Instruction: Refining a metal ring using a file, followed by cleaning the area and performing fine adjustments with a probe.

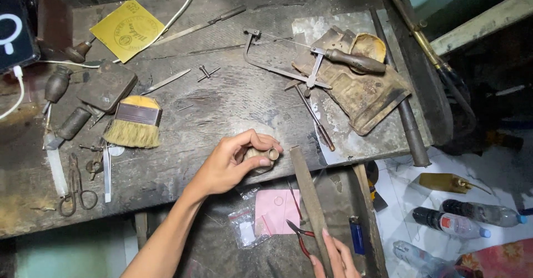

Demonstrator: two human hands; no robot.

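On the scarred grey worktop (222,100), a worn leather apron (361,89) lies at the far right with a jeweller's saw (311,61) across it. A long flat file (310,197) slants from the worktop's near edge down to the right hand (336,258), whose fingers are closed around its lower end. Left of centre sits a bristle brush (136,122), with a yellow sandpaper sheet (126,29) behind it. The left hand (233,164) rests at the near edge, fingers clamped on a small metal ring (273,154) pressed against a wooden peg, just beside the file's upper tip.
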